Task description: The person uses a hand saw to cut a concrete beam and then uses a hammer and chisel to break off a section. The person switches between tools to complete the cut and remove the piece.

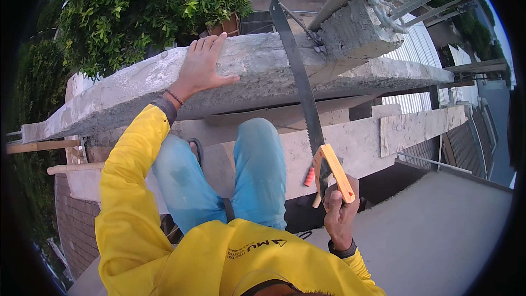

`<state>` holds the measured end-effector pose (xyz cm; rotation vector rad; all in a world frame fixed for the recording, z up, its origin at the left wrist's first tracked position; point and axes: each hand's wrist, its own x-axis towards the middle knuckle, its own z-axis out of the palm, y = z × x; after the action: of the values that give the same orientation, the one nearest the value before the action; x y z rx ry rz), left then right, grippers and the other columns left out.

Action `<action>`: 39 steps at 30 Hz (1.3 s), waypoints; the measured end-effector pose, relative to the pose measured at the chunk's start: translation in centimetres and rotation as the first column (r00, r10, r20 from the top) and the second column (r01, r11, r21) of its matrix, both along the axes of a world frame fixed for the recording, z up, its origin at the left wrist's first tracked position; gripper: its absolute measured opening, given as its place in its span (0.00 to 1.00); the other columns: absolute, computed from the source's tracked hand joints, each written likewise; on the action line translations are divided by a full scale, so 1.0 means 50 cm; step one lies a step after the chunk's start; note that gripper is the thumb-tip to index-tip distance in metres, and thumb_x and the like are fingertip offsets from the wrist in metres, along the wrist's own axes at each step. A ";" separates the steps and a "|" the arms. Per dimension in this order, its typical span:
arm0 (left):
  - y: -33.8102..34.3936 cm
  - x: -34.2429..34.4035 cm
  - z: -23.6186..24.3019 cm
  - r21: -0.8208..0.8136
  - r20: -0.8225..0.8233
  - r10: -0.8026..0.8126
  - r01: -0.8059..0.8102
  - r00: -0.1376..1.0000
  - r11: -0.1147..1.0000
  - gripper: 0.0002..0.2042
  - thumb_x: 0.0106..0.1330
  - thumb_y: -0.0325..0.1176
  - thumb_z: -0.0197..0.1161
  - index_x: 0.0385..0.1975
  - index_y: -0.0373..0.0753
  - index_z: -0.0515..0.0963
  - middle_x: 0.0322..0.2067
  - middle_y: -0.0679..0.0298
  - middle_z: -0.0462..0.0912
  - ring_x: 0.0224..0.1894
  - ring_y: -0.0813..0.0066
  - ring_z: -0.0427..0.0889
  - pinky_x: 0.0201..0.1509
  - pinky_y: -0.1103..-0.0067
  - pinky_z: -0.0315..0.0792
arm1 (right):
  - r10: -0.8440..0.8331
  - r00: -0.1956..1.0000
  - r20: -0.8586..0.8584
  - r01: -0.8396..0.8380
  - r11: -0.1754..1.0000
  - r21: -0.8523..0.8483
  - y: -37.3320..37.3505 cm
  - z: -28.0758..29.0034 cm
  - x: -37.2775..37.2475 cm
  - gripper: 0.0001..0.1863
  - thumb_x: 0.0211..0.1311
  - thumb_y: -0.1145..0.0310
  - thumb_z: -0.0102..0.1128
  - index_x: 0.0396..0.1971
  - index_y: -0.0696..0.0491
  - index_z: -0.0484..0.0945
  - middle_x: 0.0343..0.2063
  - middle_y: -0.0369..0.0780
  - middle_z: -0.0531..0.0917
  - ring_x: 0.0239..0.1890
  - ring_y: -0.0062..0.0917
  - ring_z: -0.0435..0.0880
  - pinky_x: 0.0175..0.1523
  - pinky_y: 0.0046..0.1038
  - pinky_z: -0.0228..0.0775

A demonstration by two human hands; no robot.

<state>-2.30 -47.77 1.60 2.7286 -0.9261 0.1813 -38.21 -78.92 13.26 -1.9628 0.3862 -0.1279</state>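
Observation:
My right hand (341, 215) is wrapped round the yellow-orange handle of a handsaw (303, 85). Its long dark toothed blade points away from me and crosses over the rough grey concrete beam (249, 55); I cannot tell whether blade and beam touch. On top of that beam, left of the saw, lies my left hand (203, 67), palm down with thumb and fingers apart, holding nothing. Just right of the blade a rough concrete stub (359, 30) rises from the beam, with bits of metal at its base.
Below the beam runs a pale board (350, 142), near my bent knees. A red ribbed grip (309, 177) shows beside the saw handle. A leafy tree (148, 11) stands beyond at the left. A grey slab (433, 225) spreads at the lower right, past a dark gap.

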 end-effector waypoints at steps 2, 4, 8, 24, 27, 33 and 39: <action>-0.003 -0.001 0.002 -0.002 -0.009 0.007 -0.007 1.000 1.000 0.55 0.55 0.65 0.76 0.77 0.34 0.62 0.66 0.48 0.72 0.70 0.48 0.69 0.76 0.57 0.61 | 0.007 0.998 -0.061 -0.010 0.999 -0.048 0.007 0.008 0.009 0.27 0.83 0.52 0.54 0.58 0.65 0.75 0.34 0.40 0.79 0.25 0.16 0.75 0.30 0.22 0.68; -0.005 -0.003 0.005 -0.014 0.002 0.010 -0.010 1.000 1.000 0.55 0.54 0.65 0.76 0.76 0.35 0.63 0.66 0.48 0.72 0.70 0.48 0.69 0.76 0.57 0.61 | 0.001 0.999 -0.049 -0.004 0.998 -0.063 0.016 0.013 0.019 0.25 0.83 0.55 0.54 0.58 0.65 0.75 0.37 0.43 0.81 0.28 0.20 0.79 0.34 0.25 0.72; -0.007 -0.004 0.008 -0.029 0.005 0.014 -0.014 1.000 0.999 0.55 0.53 0.65 0.76 0.76 0.36 0.64 0.65 0.48 0.73 0.69 0.48 0.70 0.76 0.57 0.61 | -0.067 0.998 0.007 0.067 0.987 -0.146 0.044 0.014 0.055 0.22 0.82 0.61 0.54 0.62 0.64 0.73 0.43 0.47 0.84 0.37 0.28 0.84 0.44 0.30 0.77; -0.002 -0.005 0.001 -0.043 0.077 0.008 -0.005 0.997 0.999 0.53 0.54 0.68 0.74 0.73 0.35 0.67 0.63 0.50 0.75 0.66 0.49 0.73 0.72 0.58 0.63 | -0.068 0.998 0.002 0.067 0.975 -0.213 0.060 0.022 0.050 0.23 0.85 0.57 0.49 0.67 0.57 0.70 0.54 0.52 0.83 0.53 0.41 0.87 0.56 0.36 0.79; 0.001 -0.003 -0.005 -0.072 0.087 0.010 -0.004 0.996 0.997 0.53 0.54 0.69 0.74 0.72 0.35 0.68 0.62 0.49 0.75 0.65 0.49 0.73 0.72 0.58 0.64 | -0.085 0.996 0.004 0.084 0.973 -0.216 0.076 0.068 -0.016 0.25 0.85 0.54 0.49 0.67 0.58 0.69 0.57 0.51 0.82 0.55 0.40 0.86 0.58 0.37 0.79; 0.003 0.004 -0.023 -0.068 0.125 0.024 -0.015 0.992 0.998 0.56 0.51 0.75 0.72 0.71 0.35 0.69 0.62 0.52 0.76 0.66 0.51 0.73 0.74 0.56 0.63 | -0.016 0.959 0.284 0.098 0.956 -0.278 0.115 -0.002 0.326 0.16 0.84 0.62 0.53 0.61 0.56 0.71 0.47 0.55 0.85 0.48 0.45 0.89 0.51 0.39 0.79; 0.004 0.006 -0.014 -0.004 0.019 0.041 -0.041 0.999 0.999 0.53 0.54 0.71 0.73 0.73 0.38 0.68 0.65 0.51 0.75 0.67 0.49 0.73 0.75 0.58 0.63 | 0.040 0.942 0.332 0.040 0.972 -0.231 0.066 -0.115 0.318 0.16 0.83 0.63 0.53 0.61 0.56 0.70 0.47 0.54 0.85 0.46 0.45 0.89 0.50 0.39 0.78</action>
<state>-2.00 -47.55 0.88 2.7485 -0.8741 0.2175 -22.30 -75.64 7.50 -2.1244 0.1507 -0.5219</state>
